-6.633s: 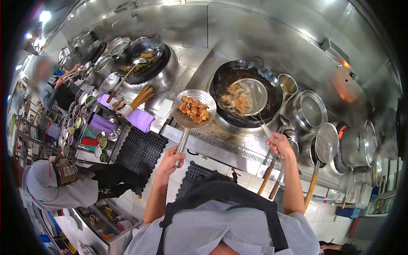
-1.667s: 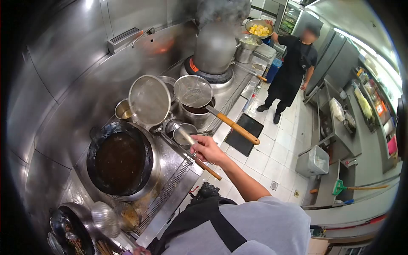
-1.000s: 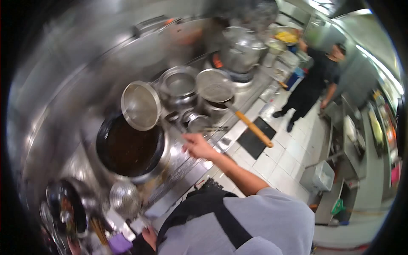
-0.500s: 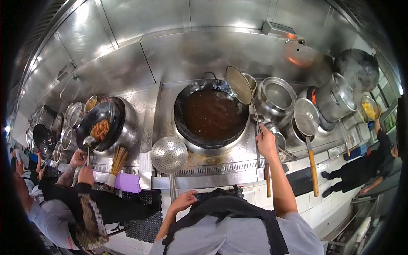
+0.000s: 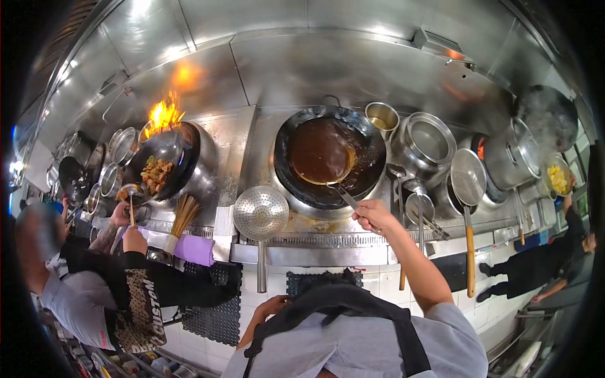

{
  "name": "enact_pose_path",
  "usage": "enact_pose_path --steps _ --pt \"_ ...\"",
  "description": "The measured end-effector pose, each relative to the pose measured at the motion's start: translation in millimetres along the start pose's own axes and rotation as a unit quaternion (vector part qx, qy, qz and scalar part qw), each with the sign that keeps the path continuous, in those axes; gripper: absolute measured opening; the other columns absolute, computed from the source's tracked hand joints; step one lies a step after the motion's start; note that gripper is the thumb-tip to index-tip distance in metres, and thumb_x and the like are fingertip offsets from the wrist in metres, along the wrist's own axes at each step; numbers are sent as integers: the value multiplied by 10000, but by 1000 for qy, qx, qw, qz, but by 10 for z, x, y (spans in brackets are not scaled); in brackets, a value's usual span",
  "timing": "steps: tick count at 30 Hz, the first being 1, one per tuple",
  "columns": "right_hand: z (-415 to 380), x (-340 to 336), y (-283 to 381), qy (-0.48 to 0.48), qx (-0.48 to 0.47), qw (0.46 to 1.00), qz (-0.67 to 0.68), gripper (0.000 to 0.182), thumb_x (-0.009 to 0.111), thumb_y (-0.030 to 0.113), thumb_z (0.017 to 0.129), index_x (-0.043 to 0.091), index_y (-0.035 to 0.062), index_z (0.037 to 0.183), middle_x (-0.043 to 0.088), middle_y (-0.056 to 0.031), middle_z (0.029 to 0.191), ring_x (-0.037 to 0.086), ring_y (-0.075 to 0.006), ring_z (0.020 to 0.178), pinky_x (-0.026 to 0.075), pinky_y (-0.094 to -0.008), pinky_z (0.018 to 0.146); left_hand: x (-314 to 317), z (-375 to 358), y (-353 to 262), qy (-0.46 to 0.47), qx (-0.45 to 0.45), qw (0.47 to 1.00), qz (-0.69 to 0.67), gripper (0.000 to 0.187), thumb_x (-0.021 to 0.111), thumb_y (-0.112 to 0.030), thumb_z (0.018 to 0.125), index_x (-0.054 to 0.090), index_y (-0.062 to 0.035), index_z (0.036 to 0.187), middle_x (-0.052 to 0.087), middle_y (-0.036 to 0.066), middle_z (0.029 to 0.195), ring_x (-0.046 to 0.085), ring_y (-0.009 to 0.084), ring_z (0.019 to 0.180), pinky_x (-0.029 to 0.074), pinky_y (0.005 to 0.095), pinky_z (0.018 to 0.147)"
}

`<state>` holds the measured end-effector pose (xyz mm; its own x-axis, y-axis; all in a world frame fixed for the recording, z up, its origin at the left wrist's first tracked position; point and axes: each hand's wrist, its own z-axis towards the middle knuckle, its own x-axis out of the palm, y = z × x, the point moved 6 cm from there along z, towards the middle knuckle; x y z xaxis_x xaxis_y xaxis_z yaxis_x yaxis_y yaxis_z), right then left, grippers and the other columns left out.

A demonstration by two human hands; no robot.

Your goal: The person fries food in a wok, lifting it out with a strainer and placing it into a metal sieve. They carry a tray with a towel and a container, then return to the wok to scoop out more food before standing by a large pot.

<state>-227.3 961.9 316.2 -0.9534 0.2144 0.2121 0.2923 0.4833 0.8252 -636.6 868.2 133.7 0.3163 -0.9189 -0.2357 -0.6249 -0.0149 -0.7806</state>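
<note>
A round fine strainer (image 5: 317,157) lies in the dark liquid of the large black wok (image 5: 290,183). Its handle runs toward the lower right, where my right hand (image 5: 373,216) is wrapped round it. My left hand (image 5: 275,305) is low, beside the dark apron (image 5: 334,296) at my front; its fingers are partly hidden, and whether it holds anything does not show. A perforated ladle (image 5: 261,213) rests at the front left of the wok, its handle over the stove edge. Behind the wok at the right stands a metal pot (image 5: 382,118) with liquid in it.
At the left, a co-worker's hands (image 5: 133,241) work a ladle at a wok (image 5: 183,148) with food and flames. A bamboo brush (image 5: 184,215) and purple cloth (image 5: 194,250) lie between. Rightward are a lidded pot (image 5: 431,137), a wooden-handled strainer (image 5: 467,176), a steaming pot (image 5: 509,157) and another person (image 5: 542,258).
My right hand has brought the strainer from above the right rim down into the wok's liquid. My left hand has drawn lower. Flames have risen at the left wok.
</note>
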Motion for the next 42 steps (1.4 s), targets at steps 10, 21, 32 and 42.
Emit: enact_pose_path --steps 10,21,32,42 --pt "706 40 152 16 -96 990 101 96 485 -7 924 529 -76 873 551 -86 715 432 -81 460 340 -244 370 524 -153 -153 -18 -30 998 -61 382 563 -268 961 605 -17 1245 706 110 991 647 169 892 507 313 798" --pt "14 -1047 972 -40 -231 971 -35 219 453 1 926 529 -72 1117 590 -110 723 469 -109 415 347 -262 366 -421 26 -782 -251 -10 961 -113 381 564 -265 960 602 -19 1249 705 109 993 648 165 891 506 308 787" --pt "348 -2402 1288 -355 -208 645 -644 299 466 119 911 577 1 1162 666 -227 1013 673 -377 933 555 -464 788 -2226 270 -2229 -447 137 879 -94 381 565 -261 959 599 -21 1253 704 108 995 648 161 891 505 302 775" --pt "-1704 -2876 -99 -396 -307 865 32 501 470 55 916 410 40 1413 572 -79 725 565 -140 576 441 -313 465 -1584 1233 -2798 -299 163 933 -119 380 565 -257 959 597 -23 1257 704 107 996 648 157 891 504 297 765"
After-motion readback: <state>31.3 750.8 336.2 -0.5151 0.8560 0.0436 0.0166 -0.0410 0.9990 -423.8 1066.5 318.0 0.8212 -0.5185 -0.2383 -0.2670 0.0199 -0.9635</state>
